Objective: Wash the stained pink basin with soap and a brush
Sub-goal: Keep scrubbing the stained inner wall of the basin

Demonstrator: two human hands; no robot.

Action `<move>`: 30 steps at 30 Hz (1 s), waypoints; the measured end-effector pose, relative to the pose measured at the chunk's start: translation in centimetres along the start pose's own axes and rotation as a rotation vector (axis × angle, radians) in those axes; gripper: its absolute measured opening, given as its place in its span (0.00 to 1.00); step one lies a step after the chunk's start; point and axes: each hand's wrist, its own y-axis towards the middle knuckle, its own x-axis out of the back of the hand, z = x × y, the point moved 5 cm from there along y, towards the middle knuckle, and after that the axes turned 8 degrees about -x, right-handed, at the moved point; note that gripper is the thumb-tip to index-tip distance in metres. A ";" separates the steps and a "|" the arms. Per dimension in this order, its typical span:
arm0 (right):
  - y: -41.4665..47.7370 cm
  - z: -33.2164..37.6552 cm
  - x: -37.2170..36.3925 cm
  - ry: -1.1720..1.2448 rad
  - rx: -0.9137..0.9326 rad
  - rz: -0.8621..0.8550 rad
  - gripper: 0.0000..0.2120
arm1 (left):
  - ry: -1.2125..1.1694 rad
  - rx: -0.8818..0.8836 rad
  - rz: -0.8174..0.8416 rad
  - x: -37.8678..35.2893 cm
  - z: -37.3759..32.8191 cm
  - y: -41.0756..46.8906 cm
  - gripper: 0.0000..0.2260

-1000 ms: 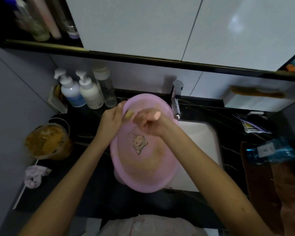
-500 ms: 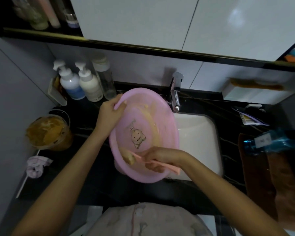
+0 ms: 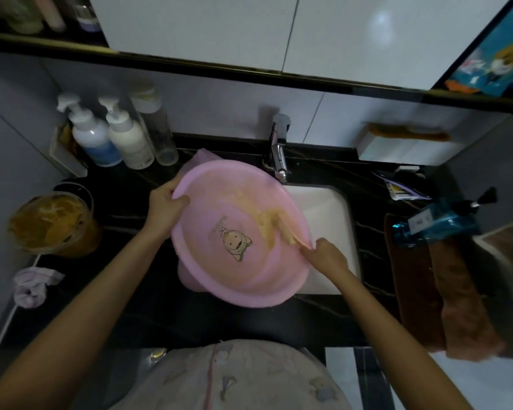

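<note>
no lettering can be read: the labels on the pump bottles (image 3: 97,140) and blue bottle (image 3: 436,226) are too blurred.

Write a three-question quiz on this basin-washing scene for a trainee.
1. True or false: the left hand grips the pink basin by its rim.
2. The right hand holds: A) a brush, B) a pump bottle, C) a towel.
3. Fill in: the basin partly covers the white ____ below the faucet.
Key: 1 true; 2 A; 3 sink.
</note>
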 end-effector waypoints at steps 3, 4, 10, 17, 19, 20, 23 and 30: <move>-1.3 -2.7 -1.6 0.355 -0.092 0.304 0.15 | -0.044 0.048 0.013 -0.8 0.0 0.0 0.24; -1.7 -3.2 -1.7 0.446 -0.112 0.342 0.14 | -0.050 0.058 0.015 -1.1 -0.1 0.0 0.24; -5.3 -5.8 4.0 0.744 -0.143 0.252 0.11 | 0.061 0.214 0.148 -3.5 1.8 0.0 0.18; -8.8 -7.6 7.7 1.057 -0.124 0.119 0.08 | 0.049 0.476 0.397 -9.9 6.3 -2.2 0.19; -8.8 -7.1 7.6 1.058 -0.118 0.076 0.08 | 0.216 0.469 0.460 -10.9 7.0 -2.6 0.25; -8.7 -6.6 7.4 1.065 -0.115 0.067 0.09 | 0.368 0.409 0.492 -11.0 6.8 -2.7 0.27; -8.3 -4.8 6.1 1.135 -0.096 0.095 0.08 | 0.521 0.069 0.495 -11.2 2.9 -4.2 0.19; -8.0 0.2 5.4 1.218 0.002 0.128 0.09 | 0.559 -0.582 0.633 -14.0 -5.2 -10.4 0.13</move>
